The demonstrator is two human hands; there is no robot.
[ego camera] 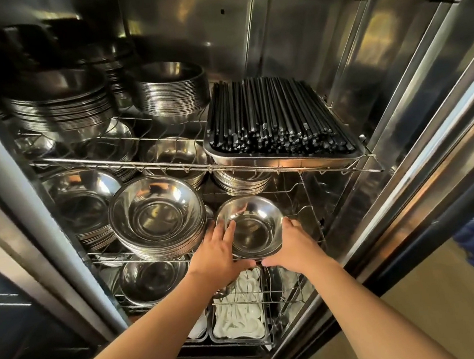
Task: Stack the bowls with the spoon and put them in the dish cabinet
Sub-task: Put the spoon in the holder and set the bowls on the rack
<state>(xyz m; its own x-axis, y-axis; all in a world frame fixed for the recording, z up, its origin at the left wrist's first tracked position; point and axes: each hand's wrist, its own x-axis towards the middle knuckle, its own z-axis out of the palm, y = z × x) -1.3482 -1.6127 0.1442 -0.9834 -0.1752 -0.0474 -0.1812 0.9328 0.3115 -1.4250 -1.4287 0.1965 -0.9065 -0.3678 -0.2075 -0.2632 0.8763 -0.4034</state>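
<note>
bowls [250, 228] gripped by both hands, on wire shelf [304, 201], no readable writing

My left hand [218, 252] and right hand [292, 245] are covering the near rim of the bowls [250, 225], so how many are nesting there is not telling. My thumbs are hiding under that rim. My forearms are running off the frame at six o'clock. No spoon is making itself out among them. At eleven o'clock the top shelf [42, 30] is sinking into dark blur. The white pieces in the bottom tray [239, 321] are reading as indistinct shapes.
</note>
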